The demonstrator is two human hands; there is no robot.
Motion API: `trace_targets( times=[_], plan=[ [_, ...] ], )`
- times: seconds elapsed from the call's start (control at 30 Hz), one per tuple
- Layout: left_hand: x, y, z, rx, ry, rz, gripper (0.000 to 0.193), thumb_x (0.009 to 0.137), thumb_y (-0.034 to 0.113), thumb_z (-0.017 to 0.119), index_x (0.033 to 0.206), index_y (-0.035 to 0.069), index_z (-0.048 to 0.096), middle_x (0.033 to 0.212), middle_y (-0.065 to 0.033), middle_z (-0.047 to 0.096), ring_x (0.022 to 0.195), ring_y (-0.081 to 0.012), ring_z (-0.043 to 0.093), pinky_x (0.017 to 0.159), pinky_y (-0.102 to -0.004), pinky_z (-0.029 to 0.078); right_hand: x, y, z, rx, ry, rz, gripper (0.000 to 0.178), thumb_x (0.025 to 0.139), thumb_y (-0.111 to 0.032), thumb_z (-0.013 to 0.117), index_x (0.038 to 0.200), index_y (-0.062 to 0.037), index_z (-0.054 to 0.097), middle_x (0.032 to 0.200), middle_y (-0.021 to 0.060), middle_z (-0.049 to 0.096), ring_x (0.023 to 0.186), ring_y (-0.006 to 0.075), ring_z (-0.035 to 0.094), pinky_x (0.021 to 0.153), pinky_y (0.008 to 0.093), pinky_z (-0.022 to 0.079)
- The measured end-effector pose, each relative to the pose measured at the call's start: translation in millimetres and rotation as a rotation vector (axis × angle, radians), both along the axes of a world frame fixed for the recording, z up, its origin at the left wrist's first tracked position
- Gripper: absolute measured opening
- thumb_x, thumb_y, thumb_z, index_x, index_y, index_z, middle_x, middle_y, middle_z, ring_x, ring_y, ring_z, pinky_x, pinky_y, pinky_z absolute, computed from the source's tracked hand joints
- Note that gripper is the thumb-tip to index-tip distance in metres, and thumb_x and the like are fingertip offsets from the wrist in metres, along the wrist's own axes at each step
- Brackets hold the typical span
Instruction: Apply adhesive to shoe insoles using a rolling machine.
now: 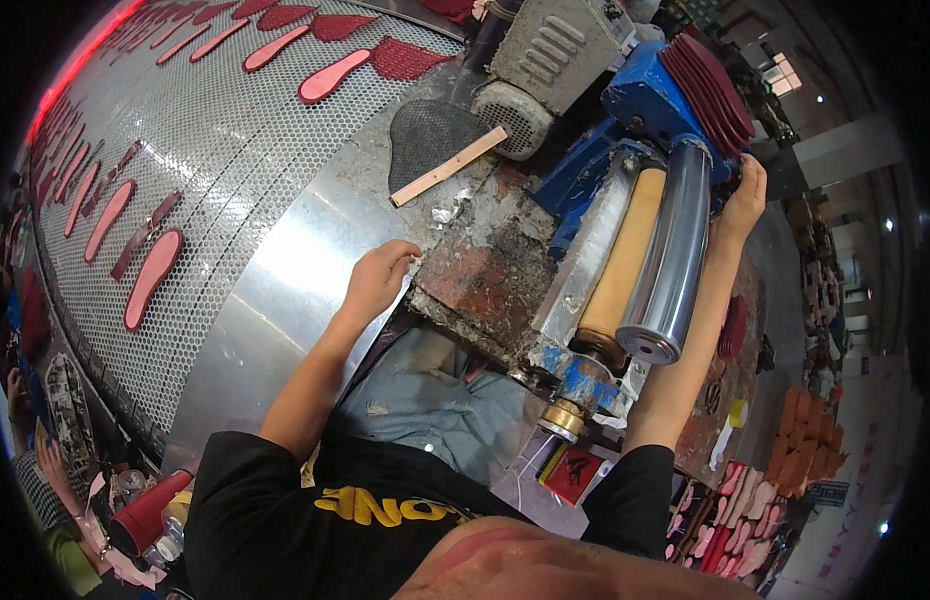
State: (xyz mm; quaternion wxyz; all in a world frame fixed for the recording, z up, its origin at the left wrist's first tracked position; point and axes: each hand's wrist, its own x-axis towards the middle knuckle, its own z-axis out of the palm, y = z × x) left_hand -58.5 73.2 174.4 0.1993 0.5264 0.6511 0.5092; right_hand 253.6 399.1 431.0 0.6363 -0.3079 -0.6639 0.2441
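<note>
My left hand rests with loosely bent fingers on the near edge of a grimy, glue-crusted metal plate and holds nothing. My right hand reaches past a shiny steel roller and a tan roller of the blue machine. Its fingertips touch the lower end of a stack of dark red insole pieces. The machine hides whether the fingers grip a piece.
A perforated metal conveyor on the left carries several red and pink insoles. A black mesh piece and a wooden stick lie near a grey motor. More insoles lie low at the right, and another person's hand shows at lower left.
</note>
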Motion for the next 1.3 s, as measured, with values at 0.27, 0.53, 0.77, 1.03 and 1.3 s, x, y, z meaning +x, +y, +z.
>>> trace_targets(
  times=[0.27,0.53,0.77,1.03,1.3],
  plan=[
    [2.4,0.2,2.1,-0.105,-0.098,0.049,0.011,0.091,0.014,0.055,0.095,0.007,0.062,0.065,-0.0121,0.061,0.060,-0.0271,0.062,0.057,-0.0353,0.046,-0.4,-0.7,0.2,0.007,0.002,-0.007,0.023,0.095,-0.021,0.055,0.103,-0.0020,0.064,0.099,0.0009,0.060,0.094,0.0104,0.051,0.088,0.0251,0.038],
    [3.6,0.6,7.4,-0.039,-0.018,0.041,0.011,0.091,0.016,0.055,0.091,0.005,0.058,0.068,-0.0115,0.063,0.063,-0.0285,0.063,0.058,-0.0368,0.047,-2.7,-3.5,0.9,0.020,-0.014,-0.021,0.023,0.096,-0.022,0.054,0.102,-0.0019,0.064,0.099,0.0013,0.060,0.094,0.0107,0.051,0.088,0.0255,0.038],
    [2.8,1.0,7.3,-0.040,0.054,0.041,0.014,0.091,0.017,0.055,0.084,0.004,0.053,0.068,-0.0121,0.062,0.067,-0.0338,0.062,0.060,-0.0415,0.047,-2.7,-4.0,1.4,0.027,-0.026,-0.028,0.024,0.096,-0.023,0.054,0.102,-0.0017,0.064,0.099,0.0017,0.060,0.094,0.0110,0.051,0.088,0.0257,0.039],
    [5.3,1.0,1.2,-0.031,0.068,0.050,0.012,0.087,0.014,0.060,0.084,0.003,0.054,0.072,-0.0142,0.062,0.069,-0.0350,0.061,0.060,-0.0428,0.046,-0.3,-4.1,-0.2,0.036,-0.029,-0.033,0.025,0.095,-0.023,0.055,0.103,-0.0010,0.064,0.099,0.0016,0.060,0.095,0.0107,0.052,0.089,0.0252,0.039],
    [1.0,1.5,1.6,0.000,0.088,0.038,0.010,0.083,0.008,0.063,0.086,0.003,0.054,0.074,-0.0142,0.063,0.070,-0.0352,0.061,0.060,-0.0419,0.046,-5.8,-8.2,1.2,0.016,-0.004,-0.018,0.025,0.095,-0.023,0.055,0.104,-0.0012,0.064,0.098,0.0008,0.060,0.092,0.0095,0.052,0.085,0.0244,0.040]
  ],
)
